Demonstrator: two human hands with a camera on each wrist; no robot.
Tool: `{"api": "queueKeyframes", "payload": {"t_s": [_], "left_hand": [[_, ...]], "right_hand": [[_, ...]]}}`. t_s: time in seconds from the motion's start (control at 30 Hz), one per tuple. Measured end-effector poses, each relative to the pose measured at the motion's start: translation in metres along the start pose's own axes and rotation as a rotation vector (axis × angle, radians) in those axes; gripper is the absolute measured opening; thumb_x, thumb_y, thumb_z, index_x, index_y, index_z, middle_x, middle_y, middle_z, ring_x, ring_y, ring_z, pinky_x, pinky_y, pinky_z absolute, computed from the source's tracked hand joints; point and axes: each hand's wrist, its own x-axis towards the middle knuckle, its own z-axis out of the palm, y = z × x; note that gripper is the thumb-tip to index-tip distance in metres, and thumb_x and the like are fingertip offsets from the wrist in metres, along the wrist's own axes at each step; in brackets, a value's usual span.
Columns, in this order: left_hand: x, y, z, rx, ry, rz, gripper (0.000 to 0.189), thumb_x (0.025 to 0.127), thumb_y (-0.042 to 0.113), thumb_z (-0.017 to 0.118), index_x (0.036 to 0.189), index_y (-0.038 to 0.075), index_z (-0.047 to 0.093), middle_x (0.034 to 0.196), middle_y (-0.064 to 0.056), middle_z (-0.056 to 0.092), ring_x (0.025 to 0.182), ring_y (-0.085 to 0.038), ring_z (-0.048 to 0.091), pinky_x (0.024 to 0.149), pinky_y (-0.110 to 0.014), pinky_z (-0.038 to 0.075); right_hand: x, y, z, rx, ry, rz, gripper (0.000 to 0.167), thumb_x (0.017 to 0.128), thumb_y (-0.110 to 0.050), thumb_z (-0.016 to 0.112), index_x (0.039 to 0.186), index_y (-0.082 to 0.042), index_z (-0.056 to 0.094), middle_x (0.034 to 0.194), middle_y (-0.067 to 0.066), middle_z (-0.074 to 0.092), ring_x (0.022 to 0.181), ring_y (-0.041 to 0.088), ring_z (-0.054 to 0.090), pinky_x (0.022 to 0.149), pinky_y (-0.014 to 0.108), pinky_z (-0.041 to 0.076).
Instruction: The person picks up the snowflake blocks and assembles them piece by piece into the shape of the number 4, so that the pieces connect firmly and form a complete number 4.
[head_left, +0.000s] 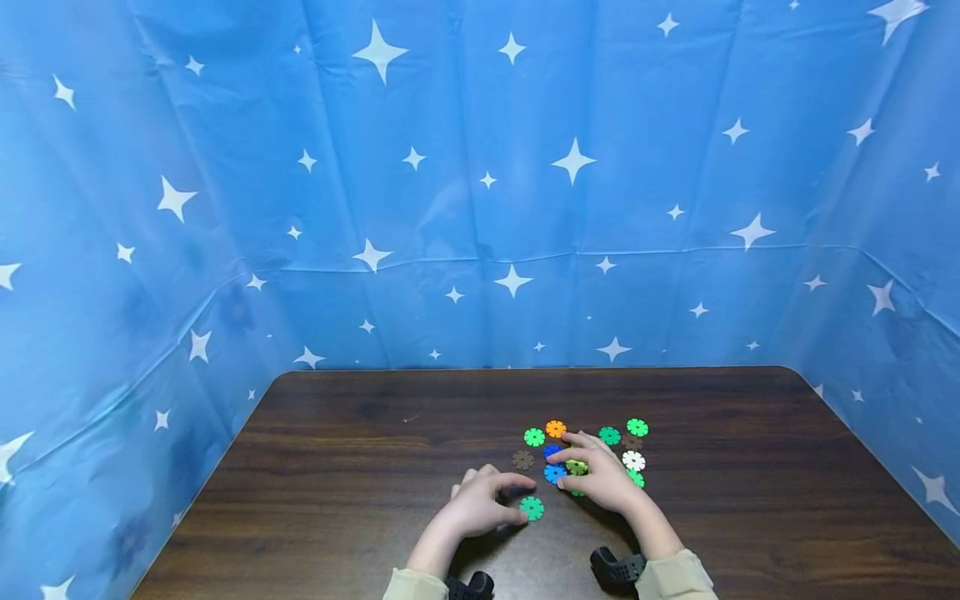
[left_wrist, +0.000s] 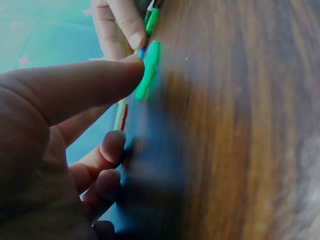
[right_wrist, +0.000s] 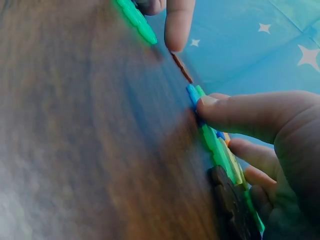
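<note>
A green notched plastic disc lies flat on the table. Beside it is my left hand, its thumb tip at the disc's edge and its index finger stretched past the far side, apart from it. In the left wrist view that thumb overlaps the green disc. My right hand hovers low over a cluster of discs, thumb and fingers spread. Its thumb tip is at a light blue disc; whether it touches is unclear. A yellow-green disc and a dark blue disc show between its fingers, partly hidden.
Behind the hands lie a bright green disc, an orange disc and a brown disc. Right of the right hand are a white disc and several green and brown ones. A blue star-patterned curtain surrounds the wooden table.
</note>
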Motion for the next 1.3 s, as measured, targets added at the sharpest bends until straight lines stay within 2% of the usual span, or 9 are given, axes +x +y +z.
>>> {"api": "queueKeyframes", "payload": {"t_s": [0.2, 0.4, 0.77, 0.93, 1.1, 1.3], "left_hand": [[0.0014, 0.0001, 0.0044, 0.071, 0.008, -0.013, 0.036, 0.081, 0.026, 0.078, 0.116, 0.031, 0.071, 0.087, 0.001, 0.044, 0.081, -0.022, 0.033, 0.068, -0.041, 0.022], [0.0008, 0.0015, 0.0048, 0.075, -0.003, -0.019, 0.036, 0.082, 0.024, 0.078, 0.116, 0.033, 0.071, 0.088, -0.001, 0.044, 0.081, -0.023, 0.032, 0.067, -0.041, 0.02], [-0.0001, 0.0049, 0.0054, 0.09, 0.014, -0.01, 0.028, 0.081, 0.023, 0.079, 0.106, 0.034, 0.072, 0.089, 0.001, 0.044, 0.082, -0.023, 0.033, 0.068, -0.042, 0.023], [-0.0005, 0.0069, 0.006, 0.126, 0.048, -0.014, 0.027, 0.079, 0.023, 0.081, 0.102, 0.033, 0.07, 0.089, 0.002, 0.045, 0.083, -0.022, 0.035, 0.069, -0.043, 0.026], [-0.0012, 0.0089, 0.0073, 0.173, 0.109, -0.001, 0.028, 0.074, 0.025, 0.084, 0.094, 0.027, 0.065, 0.089, 0.005, 0.049, 0.083, -0.019, 0.042, 0.069, -0.042, 0.032], [-0.0011, 0.0081, 0.0089, 0.193, 0.153, 0.048, 0.033, 0.07, 0.022, 0.086, 0.09, 0.022, 0.06, 0.077, 0.01, 0.051, 0.071, -0.012, 0.047, 0.063, -0.035, 0.036]], "right_hand": [[-0.001, 0.0001, 0.0009, -0.02, 0.008, -0.004, 0.026, 0.086, -0.017, 0.074, 0.112, -0.022, 0.073, 0.146, 0.012, 0.044, 0.141, 0.041, 0.02, 0.103, 0.069, 0.022], [-0.0009, -0.0011, 0.0018, -0.053, 0.0, -0.002, 0.029, 0.088, -0.018, 0.073, 0.116, -0.024, 0.072, 0.147, 0.01, 0.042, 0.142, 0.04, 0.019, 0.103, 0.069, 0.021], [-0.0009, -0.0028, 0.0011, -0.064, 0.015, -0.01, 0.022, 0.087, -0.017, 0.073, 0.108, -0.022, 0.072, 0.146, 0.011, 0.044, 0.141, 0.039, 0.021, 0.103, 0.07, 0.019], [0.0, -0.0031, 0.0008, -0.035, 0.033, -0.025, 0.02, 0.084, -0.014, 0.075, 0.101, -0.022, 0.07, 0.145, 0.014, 0.045, 0.14, 0.042, 0.023, 0.103, 0.071, 0.017], [0.0011, -0.0029, 0.003, 0.023, 0.065, -0.027, 0.023, 0.08, -0.008, 0.078, 0.097, -0.021, 0.068, 0.143, 0.016, 0.046, 0.14, 0.044, 0.021, 0.103, 0.07, 0.021], [-0.0004, -0.0035, 0.0049, 0.044, 0.105, -0.027, 0.024, 0.078, -0.004, 0.078, 0.091, -0.02, 0.066, 0.141, 0.017, 0.048, 0.139, 0.043, 0.023, 0.102, 0.067, 0.027]]}}
